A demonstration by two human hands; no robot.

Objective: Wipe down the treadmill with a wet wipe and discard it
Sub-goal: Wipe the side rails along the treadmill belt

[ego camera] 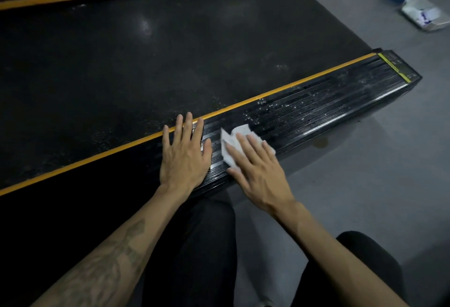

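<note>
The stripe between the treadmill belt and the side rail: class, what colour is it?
Orange-yellow stripe, running along the black ribbed side rail; clearest in the head view.

Both forearms are bare, no sleeves in view. The left forearm (107, 265) carries a large dark tattoo. Below the forearms, black trousers (194, 245) cover both legs.

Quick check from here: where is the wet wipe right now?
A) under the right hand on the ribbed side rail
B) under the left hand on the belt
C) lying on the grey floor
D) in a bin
A: the right hand presses the white wet wipe flat on the ribbed side rail; the left hand lies bare beside it.
</note>
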